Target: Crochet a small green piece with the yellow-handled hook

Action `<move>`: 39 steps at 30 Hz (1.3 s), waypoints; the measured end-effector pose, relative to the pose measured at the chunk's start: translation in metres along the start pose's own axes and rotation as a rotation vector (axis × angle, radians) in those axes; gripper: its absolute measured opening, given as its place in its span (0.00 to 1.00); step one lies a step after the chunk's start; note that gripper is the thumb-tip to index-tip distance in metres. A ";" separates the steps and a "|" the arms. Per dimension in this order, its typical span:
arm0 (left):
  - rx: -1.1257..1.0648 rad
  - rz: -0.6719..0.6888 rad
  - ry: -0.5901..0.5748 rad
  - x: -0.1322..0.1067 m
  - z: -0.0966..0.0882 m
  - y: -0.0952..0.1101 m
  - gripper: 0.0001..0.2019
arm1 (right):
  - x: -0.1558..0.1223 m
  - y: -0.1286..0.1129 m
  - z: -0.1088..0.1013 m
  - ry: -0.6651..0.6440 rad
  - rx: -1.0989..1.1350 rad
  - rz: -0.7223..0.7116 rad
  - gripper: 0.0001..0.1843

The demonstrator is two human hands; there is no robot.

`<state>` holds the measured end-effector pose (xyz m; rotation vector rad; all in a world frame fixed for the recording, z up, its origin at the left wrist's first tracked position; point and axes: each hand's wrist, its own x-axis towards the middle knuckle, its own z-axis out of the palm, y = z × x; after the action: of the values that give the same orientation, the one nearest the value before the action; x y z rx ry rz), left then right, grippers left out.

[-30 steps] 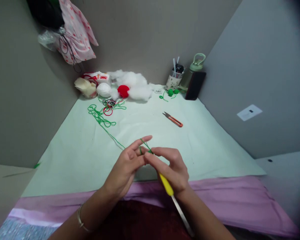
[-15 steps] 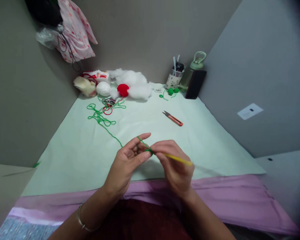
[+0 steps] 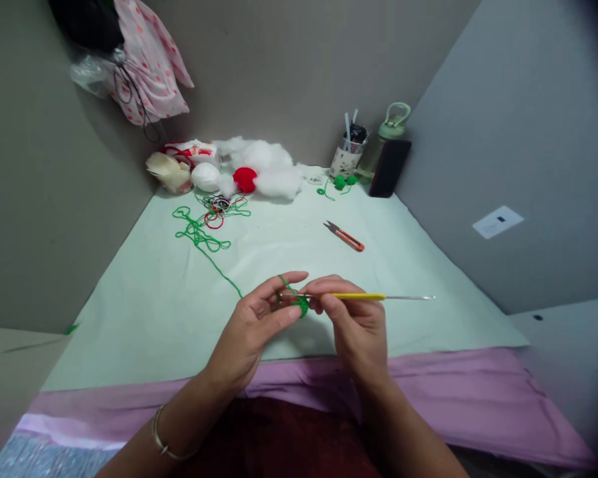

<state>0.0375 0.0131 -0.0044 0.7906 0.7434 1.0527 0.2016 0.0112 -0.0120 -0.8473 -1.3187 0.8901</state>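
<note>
My left hand (image 3: 252, 325) pinches a small green crochet piece (image 3: 303, 306) between thumb and fingers. Green yarn (image 3: 218, 271) runs from a loose tangle on the table to this hand and loops over its raised index finger. My right hand (image 3: 359, 325) is closed on a crochet hook (image 3: 361, 296) with a yellow handle and metal ends. The hook lies almost level, one tip at the green piece and the other pointing right. Both hands are close together above the table's near part; the fingers partly cover the crochet piece.
Orange-handled thread snips (image 3: 345, 236) lie beyond my right hand. At the back are a red yarn ball (image 3: 244, 179), a white ball (image 3: 206, 177), white stuffing (image 3: 264, 159), small green pieces (image 3: 341, 182), a cup (image 3: 346, 159), a bottle (image 3: 393, 126) and a phone (image 3: 390, 168). Walls enclose the table.
The hook has swung from slanting down to the right to nearly level, and its far metal end now shows. My right hand has turned with it; more of the green piece is visible.
</note>
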 end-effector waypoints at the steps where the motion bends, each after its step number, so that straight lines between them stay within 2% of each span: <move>1: 0.018 0.011 -0.005 0.000 0.000 0.000 0.19 | 0.000 0.001 -0.001 0.009 0.020 0.019 0.08; 6: 0.071 0.062 0.009 -0.001 -0.001 0.003 0.18 | 0.000 0.003 -0.006 0.022 0.143 0.117 0.10; 11: 0.179 0.107 0.033 -0.002 -0.006 0.003 0.19 | -0.002 -0.007 -0.006 0.007 0.009 0.055 0.12; 14: 0.263 0.154 0.095 -0.003 -0.004 0.001 0.17 | -0.006 -0.012 -0.005 -0.050 -0.183 -0.109 0.12; 17: 0.330 0.206 0.194 -0.004 0.001 -0.001 0.17 | -0.009 -0.010 -0.005 -0.112 -0.426 -0.377 0.14; 19: 0.285 0.207 0.214 -0.003 0.004 -0.002 0.20 | -0.012 -0.007 -0.004 -0.136 -0.604 -0.537 0.16; 21: 0.124 0.133 0.152 -0.002 0.005 -0.002 0.25 | -0.014 -0.003 -0.005 -0.148 -0.736 -0.628 0.20; 23: -0.073 -0.014 0.048 0.000 0.003 -0.001 0.28 | -0.015 -0.001 -0.006 -0.121 -0.741 -0.623 0.21; 25: -0.198 -0.124 -0.007 0.002 -0.001 0.001 0.27 | -0.014 -0.001 -0.006 -0.059 -0.590 -0.517 0.19; 28: -0.218 -0.096 0.016 0.004 -0.004 0.004 0.23 | -0.011 -0.001 -0.005 0.042 -0.233 -0.253 0.14; 31: -0.149 -0.036 0.010 0.002 -0.003 0.004 0.22 | -0.005 -0.001 -0.001 0.060 -0.012 -0.118 0.11; 35: -0.017 0.013 0.011 0.000 0.001 0.000 0.19 | -0.004 -0.002 0.004 -0.019 -0.061 -0.155 0.11; 37: 0.002 0.044 0.046 0.000 0.003 -0.002 0.20 | -0.007 -0.001 0.004 -0.023 -0.201 -0.249 0.14; 39: -0.052 0.033 0.059 0.001 0.004 -0.004 0.22 | -0.011 0.001 0.002 -0.043 -0.420 -0.408 0.17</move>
<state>0.0424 0.0122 -0.0059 0.7323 0.7521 1.1248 0.1986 0.0019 -0.0170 -0.8352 -1.6721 0.3151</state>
